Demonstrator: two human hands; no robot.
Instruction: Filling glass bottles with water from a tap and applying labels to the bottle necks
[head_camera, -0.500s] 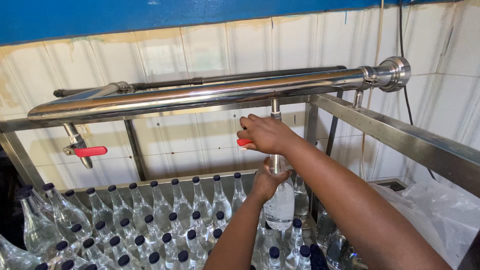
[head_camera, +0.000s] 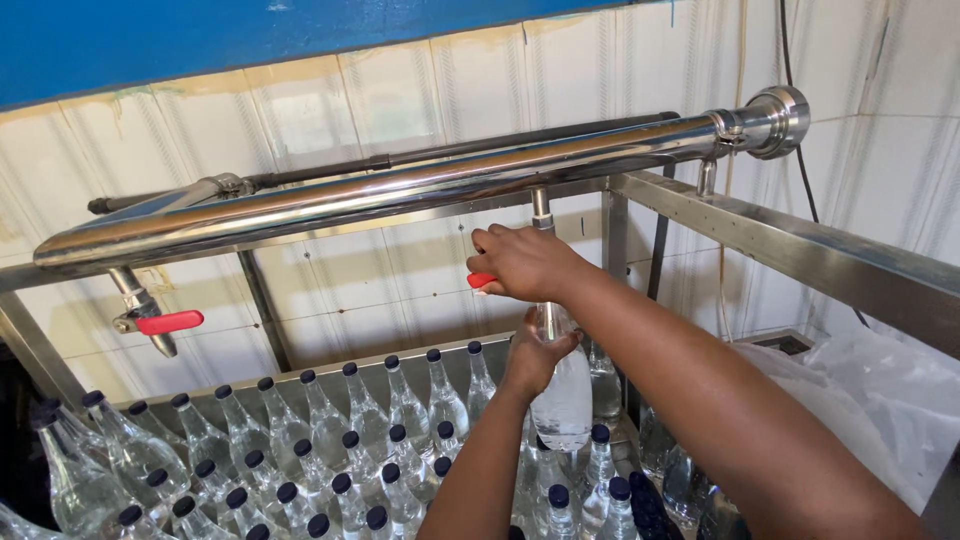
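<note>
The right hand (head_camera: 525, 262) is gripping the red valve handle (head_camera: 480, 281) on the short spout (head_camera: 541, 208) that is hanging down from the long steel pipe (head_camera: 400, 190), its fingers curling over the handle so that only the red tip is showing at the left of the knuckles. Just below it, the left hand (head_camera: 537, 352) is clasping the neck of a clear plastic bottle (head_camera: 563, 400), holding it upright under the spout; the bottle's mouth is hidden behind the two hands. The bottle is hanging just above a crowd of capped bottles (head_camera: 340, 440) with dark blue caps, which are standing packed together in a steel tray (head_camera: 330, 375) beneath the pipe. A second spout with a red lever (head_camera: 168, 322) is sitting well apart at the left end of the pipe, with no hand touching it. A steel frame rail (head_camera: 800, 245) is running along the right side, and crumpled clear plastic sheeting (head_camera: 880, 390) is lying beyond it, against the white tiled wall (head_camera: 300, 100)
</note>
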